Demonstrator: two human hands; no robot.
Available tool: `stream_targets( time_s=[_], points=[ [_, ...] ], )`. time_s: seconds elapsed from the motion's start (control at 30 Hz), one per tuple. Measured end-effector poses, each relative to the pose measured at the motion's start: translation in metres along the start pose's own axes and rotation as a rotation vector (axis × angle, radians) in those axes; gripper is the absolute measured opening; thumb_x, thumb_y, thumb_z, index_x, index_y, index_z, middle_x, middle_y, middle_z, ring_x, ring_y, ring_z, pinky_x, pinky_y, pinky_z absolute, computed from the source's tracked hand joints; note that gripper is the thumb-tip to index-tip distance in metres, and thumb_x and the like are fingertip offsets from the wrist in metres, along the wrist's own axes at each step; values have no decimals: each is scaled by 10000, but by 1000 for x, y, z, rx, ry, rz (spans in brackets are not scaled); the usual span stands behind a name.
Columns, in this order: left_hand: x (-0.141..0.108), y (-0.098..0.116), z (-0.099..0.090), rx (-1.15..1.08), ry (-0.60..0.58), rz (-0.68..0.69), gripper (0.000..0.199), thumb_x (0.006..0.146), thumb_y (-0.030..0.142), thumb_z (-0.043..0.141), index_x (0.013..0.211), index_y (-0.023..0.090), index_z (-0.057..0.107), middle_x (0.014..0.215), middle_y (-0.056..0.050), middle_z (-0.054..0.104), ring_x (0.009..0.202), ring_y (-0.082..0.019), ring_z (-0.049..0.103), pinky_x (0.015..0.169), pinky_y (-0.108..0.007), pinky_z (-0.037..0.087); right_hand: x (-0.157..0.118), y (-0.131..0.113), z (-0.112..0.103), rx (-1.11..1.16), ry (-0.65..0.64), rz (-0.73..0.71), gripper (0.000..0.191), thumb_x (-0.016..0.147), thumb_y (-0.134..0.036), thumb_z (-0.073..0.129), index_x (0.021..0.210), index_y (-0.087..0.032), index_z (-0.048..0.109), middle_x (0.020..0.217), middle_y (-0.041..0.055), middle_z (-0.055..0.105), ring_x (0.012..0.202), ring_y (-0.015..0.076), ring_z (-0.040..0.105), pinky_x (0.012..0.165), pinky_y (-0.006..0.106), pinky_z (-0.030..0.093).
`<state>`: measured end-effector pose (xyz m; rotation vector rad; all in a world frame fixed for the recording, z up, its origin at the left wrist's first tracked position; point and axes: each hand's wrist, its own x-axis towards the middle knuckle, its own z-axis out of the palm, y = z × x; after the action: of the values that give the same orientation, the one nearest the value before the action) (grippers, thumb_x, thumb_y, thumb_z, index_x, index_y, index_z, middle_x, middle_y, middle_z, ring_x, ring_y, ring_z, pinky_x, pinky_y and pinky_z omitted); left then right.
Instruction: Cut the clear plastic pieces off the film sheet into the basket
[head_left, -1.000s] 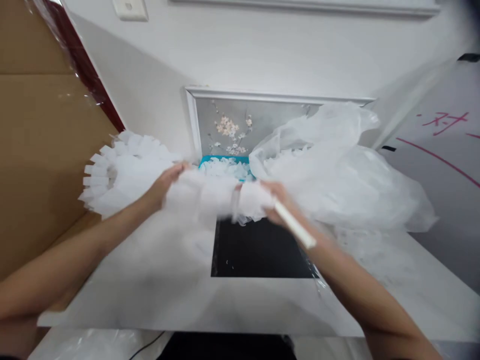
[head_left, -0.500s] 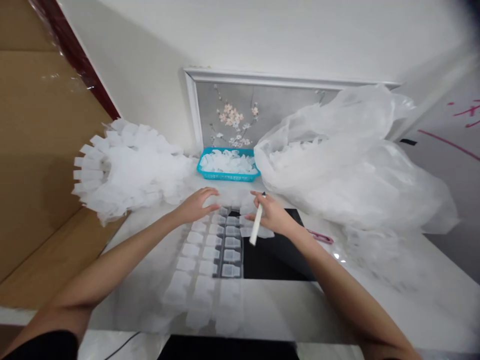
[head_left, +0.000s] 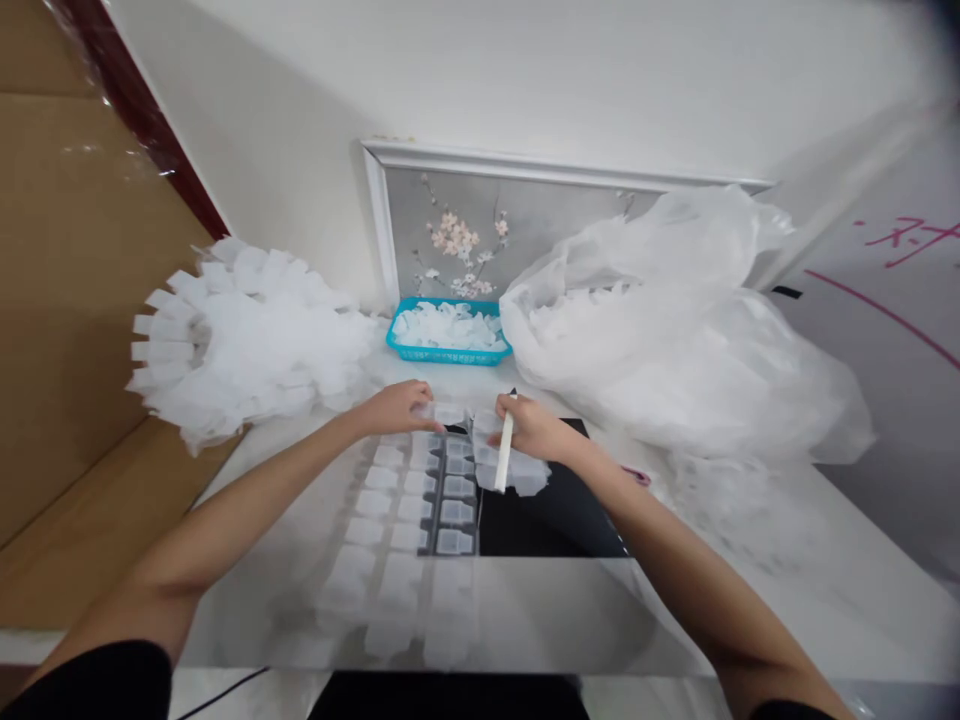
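Observation:
My left hand (head_left: 405,408) is closed on a small translucent piece (head_left: 450,413) at the top of the rows. A white pen-like stick (head_left: 505,450) with a dark tip slants down from my right hand (head_left: 527,425), whose fingers are closed round it. Under that hand lie thin translucent sheets (head_left: 529,474), partly over a black board (head_left: 555,520); whether its fingertips also pinch them is hidden. Rows of translucent pieces (head_left: 455,513) run toward me on the board's left part and the table beside it.
A blue basket (head_left: 450,355) of white pieces stands behind my hands. White strips (head_left: 262,340) are heaped at left beside a cardboard box (head_left: 82,300). At right lie a big plastic bag (head_left: 675,370) and a pink tool (head_left: 637,477). A framed picture (head_left: 555,220) leans behind.
My left fingers have closed from an open curl onto a piece at the top of the rows. The sheets under my right hand have shifted and spread. The whole view has moved slightly.

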<state>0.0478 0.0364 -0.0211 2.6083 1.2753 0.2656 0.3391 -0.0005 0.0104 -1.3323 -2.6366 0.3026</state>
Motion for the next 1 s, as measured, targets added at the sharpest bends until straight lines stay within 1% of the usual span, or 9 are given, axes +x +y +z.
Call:
stream_targets(
  time_s=[0.17, 0.27, 0.4, 0.5, 0.6, 0.7, 0.8, 0.93, 1.0],
  points=[
    [-41, 41, -54, 165, 193, -9, 561, 838, 723, 494, 699, 181, 541, 629, -9, 574, 601, -157, 519, 584, -272, 302, -30, -23, -31, -131, 264, -46, 162, 949, -350, 566, 945, -191, 537, 903, 98, 643, 826, 241, 615, 696, 305, 426],
    [-61, 74, -109, 347, 431, 73, 546, 847, 709, 498, 693, 185, 521, 614, 1, 559, 565, -139, 494, 565, -273, 267, -52, -41, -74, -276, 536, -125, 281, 963, -473, 519, 966, -195, 561, 970, 114, 680, 792, 242, 647, 619, 306, 432],
    [-86, 122, -183, 457, 603, 113, 562, 798, 736, 537, 680, 187, 521, 539, 37, 423, 562, -126, 508, 607, -248, 288, -81, -72, -144, -292, 885, -266, 358, 866, -560, 638, 786, -229, 527, 890, 35, 720, 715, 189, 671, 634, 296, 489],
    [-109, 156, -222, 480, 701, 167, 568, 796, 737, 515, 689, 179, 537, 539, 50, 326, 638, -129, 566, 726, -265, 354, -106, -100, -188, -256, 953, -350, 384, 829, -515, 709, 704, -245, 466, 857, -6, 716, 765, 187, 693, 647, 296, 513],
    [-132, 183, -247, 509, 743, 163, 547, 805, 707, 502, 731, 171, 578, 572, 51, 298, 760, -152, 604, 846, -331, 361, -131, -124, -214, -253, 966, -385, 404, 807, -444, 758, 661, -263, 427, 771, -12, 668, 844, 215, 695, 618, 294, 491],
    [-142, 195, -259, 468, 682, 126, 548, 765, 701, 549, 777, 159, 629, 587, 44, 288, 892, -210, 617, 932, -379, 324, -143, -135, -225, -240, 950, -371, 428, 804, -429, 761, 635, -269, 403, 736, -16, 624, 896, 218, 685, 633, 290, 470],
    [-132, 188, -252, 390, 625, 130, 575, 743, 731, 563, 754, 160, 629, 561, 44, 311, 828, -212, 622, 894, -364, 338, -131, -127, -219, -210, 870, -450, 421, 816, -461, 738, 644, -251, 416, 774, -35, 661, 817, 186, 689, 641, 289, 473],
    [-86, 141, -208, 371, 360, 142, 531, 738, 715, 621, 657, 195, 553, 499, 40, 374, 600, -162, 546, 690, -274, 352, -77, -83, -177, -209, 586, -346, 371, 839, -556, 672, 746, -224, 535, 865, 0, 721, 680, 181, 653, 622, 294, 432],
    [-53, 106, -176, 417, 226, 86, 535, 788, 728, 554, 697, 201, 553, 545, 11, 473, 567, -167, 523, 616, -270, 314, -40, -54, -145, -245, 404, -274, 297, 849, -490, 692, 811, -216, 586, 862, 22, 713, 731, 197, 651, 656, 284, 407]
  ],
)
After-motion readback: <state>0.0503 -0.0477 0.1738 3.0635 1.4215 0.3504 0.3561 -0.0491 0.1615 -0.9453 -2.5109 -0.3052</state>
